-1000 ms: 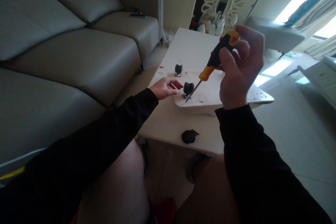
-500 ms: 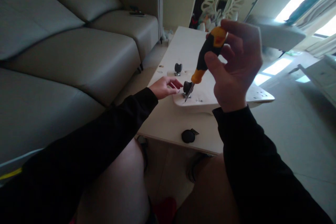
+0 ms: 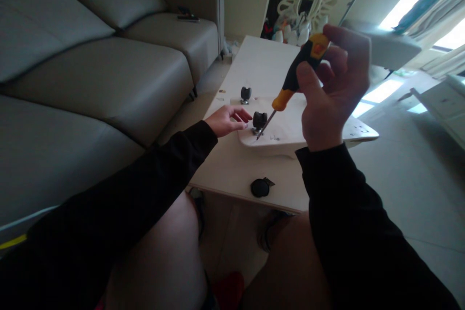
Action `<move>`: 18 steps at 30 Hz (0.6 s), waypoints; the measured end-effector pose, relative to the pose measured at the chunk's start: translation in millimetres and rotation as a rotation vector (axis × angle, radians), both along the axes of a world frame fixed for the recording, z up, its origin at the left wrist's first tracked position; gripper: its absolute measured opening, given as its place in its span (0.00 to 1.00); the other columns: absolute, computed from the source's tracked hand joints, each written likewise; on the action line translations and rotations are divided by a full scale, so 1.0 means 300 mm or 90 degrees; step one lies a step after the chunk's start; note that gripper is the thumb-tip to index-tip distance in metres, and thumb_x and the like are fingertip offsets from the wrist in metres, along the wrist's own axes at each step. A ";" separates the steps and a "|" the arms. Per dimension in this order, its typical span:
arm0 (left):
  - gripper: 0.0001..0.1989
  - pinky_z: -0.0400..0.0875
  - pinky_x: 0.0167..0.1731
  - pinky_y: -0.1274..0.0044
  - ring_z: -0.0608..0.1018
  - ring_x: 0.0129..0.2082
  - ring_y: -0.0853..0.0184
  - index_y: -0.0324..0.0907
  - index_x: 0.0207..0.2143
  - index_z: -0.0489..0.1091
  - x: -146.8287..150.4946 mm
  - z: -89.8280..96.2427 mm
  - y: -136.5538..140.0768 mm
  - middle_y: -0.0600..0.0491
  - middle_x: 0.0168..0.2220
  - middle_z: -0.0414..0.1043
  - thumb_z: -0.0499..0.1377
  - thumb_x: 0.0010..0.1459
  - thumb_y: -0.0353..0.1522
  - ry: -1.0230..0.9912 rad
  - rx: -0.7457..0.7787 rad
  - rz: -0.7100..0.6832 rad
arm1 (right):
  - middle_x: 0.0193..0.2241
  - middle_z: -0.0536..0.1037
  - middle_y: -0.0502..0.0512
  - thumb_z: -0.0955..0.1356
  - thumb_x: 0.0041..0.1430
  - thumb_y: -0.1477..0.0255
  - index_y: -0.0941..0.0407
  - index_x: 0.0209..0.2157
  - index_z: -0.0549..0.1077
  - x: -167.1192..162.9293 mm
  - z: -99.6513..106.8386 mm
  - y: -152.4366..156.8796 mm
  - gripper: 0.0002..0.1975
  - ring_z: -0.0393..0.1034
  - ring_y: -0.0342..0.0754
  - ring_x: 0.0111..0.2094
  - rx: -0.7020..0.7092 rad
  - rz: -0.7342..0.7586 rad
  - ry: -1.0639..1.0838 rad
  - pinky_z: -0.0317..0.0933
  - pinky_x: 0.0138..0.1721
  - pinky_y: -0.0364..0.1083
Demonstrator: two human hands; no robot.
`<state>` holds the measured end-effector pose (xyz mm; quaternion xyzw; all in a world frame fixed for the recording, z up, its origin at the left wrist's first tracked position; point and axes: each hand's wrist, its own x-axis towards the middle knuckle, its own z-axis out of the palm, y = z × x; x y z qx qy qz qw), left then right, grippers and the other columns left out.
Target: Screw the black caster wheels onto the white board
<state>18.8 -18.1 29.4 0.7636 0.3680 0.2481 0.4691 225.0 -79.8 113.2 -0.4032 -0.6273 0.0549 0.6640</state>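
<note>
My right hand (image 3: 332,87) is closed around the yellow and black handle of a screwdriver (image 3: 298,70). The shaft slants down to the left, and its tip is at the metal base of a dark caster wheel (image 3: 259,120). That caster stands upright near the corner of a white board (image 3: 290,126). Beside the caster rests my left hand (image 3: 232,121), fingers loosely stretched and holding nothing. Whether its fingertips touch the caster or the board I cannot tell. Farther back stands a second caster (image 3: 246,95).
Under the board is a pale low table (image 3: 214,169). A loose black caster (image 3: 260,187) with a metal plate lies near its front edge. A grey sofa (image 3: 119,72) runs along the left. At the back are a white petal-framed mirror (image 3: 308,0) and small white objects (image 3: 290,35).
My right hand has moved slightly right, so the screwdriver leans over more. Its tip stays at the caster's base. My left hand has barely moved.
</note>
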 end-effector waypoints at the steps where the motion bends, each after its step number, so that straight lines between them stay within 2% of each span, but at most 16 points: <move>1: 0.15 0.75 0.50 0.65 0.79 0.44 0.59 0.38 0.45 0.79 0.000 0.000 0.000 0.46 0.43 0.81 0.66 0.54 0.31 -0.001 -0.001 0.001 | 0.52 0.76 0.53 0.74 0.56 0.58 0.40 0.54 0.69 0.002 0.000 0.001 0.24 0.74 0.57 0.54 -0.004 -0.006 0.000 0.77 0.37 0.52; 10: 0.14 0.75 0.50 0.66 0.79 0.44 0.60 0.37 0.45 0.79 0.002 -0.005 0.003 0.45 0.43 0.81 0.66 0.55 0.30 -0.009 -0.002 -0.006 | 0.53 0.75 0.52 0.74 0.58 0.59 0.39 0.54 0.69 0.009 -0.002 0.006 0.23 0.74 0.55 0.55 -0.002 -0.004 0.015 0.78 0.40 0.52; 13: 0.14 0.75 0.50 0.66 0.79 0.44 0.61 0.37 0.45 0.79 0.004 0.003 -0.003 0.46 0.43 0.81 0.66 0.55 0.30 -0.001 -0.002 -0.002 | 0.54 0.74 0.52 0.74 0.58 0.57 0.41 0.55 0.69 0.017 -0.009 0.022 0.25 0.73 0.56 0.57 0.026 -0.015 0.010 0.78 0.43 0.52; 18: 0.16 0.74 0.51 0.65 0.79 0.44 0.61 0.36 0.46 0.79 0.006 0.013 -0.010 0.45 0.43 0.80 0.65 0.55 0.30 0.010 -0.008 0.005 | 0.54 0.75 0.53 0.74 0.58 0.58 0.43 0.55 0.68 0.018 -0.018 0.034 0.25 0.73 0.54 0.54 0.045 -0.016 -0.006 0.77 0.43 0.52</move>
